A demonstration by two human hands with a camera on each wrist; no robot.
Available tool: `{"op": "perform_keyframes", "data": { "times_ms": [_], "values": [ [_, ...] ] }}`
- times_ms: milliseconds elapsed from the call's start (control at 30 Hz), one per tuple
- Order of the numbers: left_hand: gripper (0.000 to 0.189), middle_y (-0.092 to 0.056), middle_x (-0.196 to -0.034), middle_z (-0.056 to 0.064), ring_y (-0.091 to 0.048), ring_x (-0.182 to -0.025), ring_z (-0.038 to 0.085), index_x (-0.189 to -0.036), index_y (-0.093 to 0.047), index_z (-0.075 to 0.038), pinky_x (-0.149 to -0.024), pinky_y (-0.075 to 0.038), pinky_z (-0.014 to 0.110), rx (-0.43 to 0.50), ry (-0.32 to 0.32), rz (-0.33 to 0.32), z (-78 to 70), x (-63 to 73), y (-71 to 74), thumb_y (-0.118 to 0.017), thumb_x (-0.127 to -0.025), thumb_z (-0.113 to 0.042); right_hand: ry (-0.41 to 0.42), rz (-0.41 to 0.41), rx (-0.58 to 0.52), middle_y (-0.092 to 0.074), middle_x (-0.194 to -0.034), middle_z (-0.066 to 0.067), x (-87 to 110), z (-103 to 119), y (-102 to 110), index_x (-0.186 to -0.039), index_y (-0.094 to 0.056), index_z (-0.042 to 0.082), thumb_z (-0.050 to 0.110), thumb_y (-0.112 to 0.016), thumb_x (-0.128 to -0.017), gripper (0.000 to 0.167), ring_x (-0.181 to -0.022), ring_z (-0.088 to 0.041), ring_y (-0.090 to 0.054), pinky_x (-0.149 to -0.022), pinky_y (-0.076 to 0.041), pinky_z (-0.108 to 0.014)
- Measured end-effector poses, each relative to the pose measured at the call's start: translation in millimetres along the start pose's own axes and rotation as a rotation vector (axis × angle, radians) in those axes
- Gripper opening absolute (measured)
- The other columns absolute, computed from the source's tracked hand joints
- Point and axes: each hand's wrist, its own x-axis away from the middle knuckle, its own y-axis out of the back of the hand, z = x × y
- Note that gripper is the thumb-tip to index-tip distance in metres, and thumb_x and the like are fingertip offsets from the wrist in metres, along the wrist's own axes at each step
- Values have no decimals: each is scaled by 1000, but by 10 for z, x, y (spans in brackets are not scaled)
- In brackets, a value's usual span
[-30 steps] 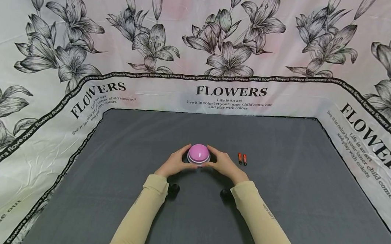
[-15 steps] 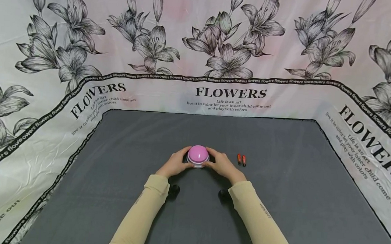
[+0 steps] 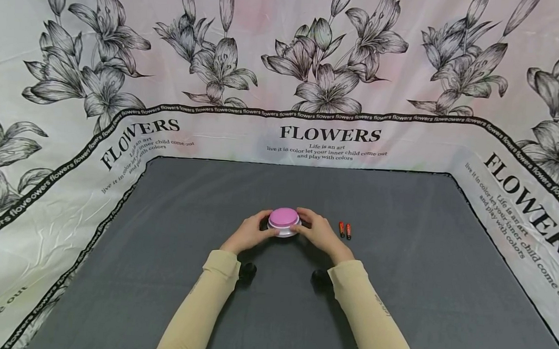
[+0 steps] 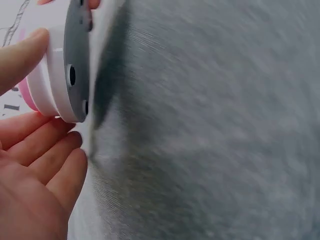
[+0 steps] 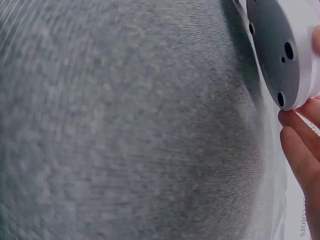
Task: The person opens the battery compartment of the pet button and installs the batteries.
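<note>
Both hands hold a round push button (image 3: 284, 218) with a pink domed top and a white base, in the middle of the grey cloth. My left hand (image 3: 248, 234) grips its left side, thumb at the near side and fingers round the far side. On the other side my right hand (image 3: 322, 237) grips it the same way. The grey underside (image 4: 78, 75) shows in the left wrist view, with dark round holes, and it stands off the cloth. More of these holes appear on the button (image 5: 277, 55) in the right wrist view.
Two small red-and-black batteries (image 3: 345, 230) lie side by side just right of the right hand. A dark rounded thing, apparently part of the wrist gear, sits at each cuff. Printed white floral cloth (image 3: 328, 156) borders the grey area (image 3: 202, 191).
The push button has tipped so that its pink top looks flatter and more of the white near side shows. Both hands keep their hold and have shifted only slightly.
</note>
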Motion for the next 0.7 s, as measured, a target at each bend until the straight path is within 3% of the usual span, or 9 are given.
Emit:
{"op": "perform_keyframes", "data": {
  "times_ms": [300,500,700],
  "values": [
    [62,-52,-126,12,-53,-109,22,-133,-47,-1,-91,-44,38,245,55,-29,-55,10,31,-67,-85,-36,-61,-5,-126,-56,-124,-16,15,63,58,-128,-48,0,34,-64,-88,55,-111,-25,-55,-90,-44,-42],
    [58,-58,-116,9,-56,-101,20,-127,-54,-2,-87,-46,37,273,97,-62,-91,0,40,-65,-85,-42,-88,-21,-151,-61,-114,-16,-1,65,101,-121,-53,4,39,-60,-90,48,-104,-25,-58,-86,-46,-43],
    [59,-59,-111,10,-60,-96,22,-122,-57,-1,-83,-49,34,350,171,-63,-134,-22,72,-60,-87,-48,-78,-23,-118,-61,-113,-11,49,97,140,-126,-54,8,46,-52,-93,51,-99,-22,-57,-82,-47,-41]
  ]
}}
